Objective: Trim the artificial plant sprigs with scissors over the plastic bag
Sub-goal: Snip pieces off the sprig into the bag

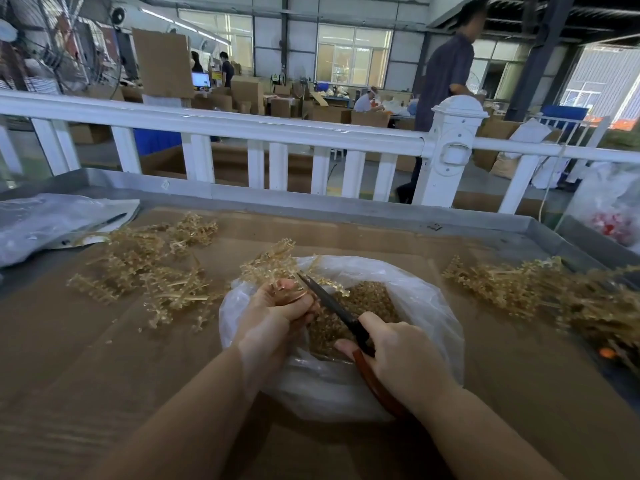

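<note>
- A flat clear plastic packet (52, 223) is lying at the far left of the table, near the metal rim; I cannot tell what is inside it.
- A loose heap of golden sprigs (145, 268) is lying on the brown cardboard sheet (104, 358), left of the bag.
- My left hand (277, 313) is curling tightly round one golden sprig (273, 261), holding it above the bag's far-left edge, its leafy tips pointing away from me.
- The scissors (332, 306) are slanting from my right hand up toward the sprig, their dark blades looking closed, tips just beside my left fingers.
- The white plastic bag (415, 299) is sitting open in front of me, holding a mound of small golden-brown trimmings (360, 299).
- My right hand (401, 355) is gripping the scissors' reddish-brown handles over the bag's near side, fingers wrapped round them.
- A second pile of sprigs (540, 292) is lying on the right of the table, well apart from the bag.
- Another clear bag (613, 202) is sitting beyond the table's right rim, something red and white showing through it.
</note>
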The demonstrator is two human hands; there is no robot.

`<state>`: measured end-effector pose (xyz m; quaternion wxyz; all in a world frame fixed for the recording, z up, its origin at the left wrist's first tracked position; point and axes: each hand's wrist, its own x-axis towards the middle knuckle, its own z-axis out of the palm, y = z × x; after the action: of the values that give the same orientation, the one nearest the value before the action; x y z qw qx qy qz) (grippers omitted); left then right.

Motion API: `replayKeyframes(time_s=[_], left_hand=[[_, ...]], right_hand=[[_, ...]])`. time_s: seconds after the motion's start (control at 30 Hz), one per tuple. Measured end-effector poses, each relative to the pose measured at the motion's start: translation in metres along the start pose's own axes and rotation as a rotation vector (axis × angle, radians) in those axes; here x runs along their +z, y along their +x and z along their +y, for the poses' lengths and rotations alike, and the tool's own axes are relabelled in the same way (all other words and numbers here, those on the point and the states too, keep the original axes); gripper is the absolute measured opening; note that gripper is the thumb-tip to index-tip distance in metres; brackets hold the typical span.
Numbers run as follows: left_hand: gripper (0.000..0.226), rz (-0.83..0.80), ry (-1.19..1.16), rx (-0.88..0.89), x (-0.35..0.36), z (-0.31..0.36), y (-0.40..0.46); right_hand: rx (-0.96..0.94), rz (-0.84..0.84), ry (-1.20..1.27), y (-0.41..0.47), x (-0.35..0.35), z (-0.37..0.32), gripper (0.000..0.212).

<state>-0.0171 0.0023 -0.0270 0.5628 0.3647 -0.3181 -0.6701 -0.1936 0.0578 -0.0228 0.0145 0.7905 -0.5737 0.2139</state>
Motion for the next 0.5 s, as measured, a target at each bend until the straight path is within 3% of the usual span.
replayKeyframes(time_s=[0.13,0.33,0.5], left_hand=[[0.027,0.014,-0.009,-0.078,-0.0004,0.0028,0.0002],[0.002,0.04,-0.021,-0.12,0.0029,0.0076,0.0034],[0.007,0.055,-0.021,-0.124,0.0028,0.0026,0.0053]], right_hand=[[-0.001,0.024,0.043,-0.0011,-0.001,-0.0026,0.032],[0.041,0.069,0.15,-0.0021,-0.0027,-0.0062,0.027],[0.096,0.084,0.225,0.0019,-0.0057,-0.0066,0.03]])
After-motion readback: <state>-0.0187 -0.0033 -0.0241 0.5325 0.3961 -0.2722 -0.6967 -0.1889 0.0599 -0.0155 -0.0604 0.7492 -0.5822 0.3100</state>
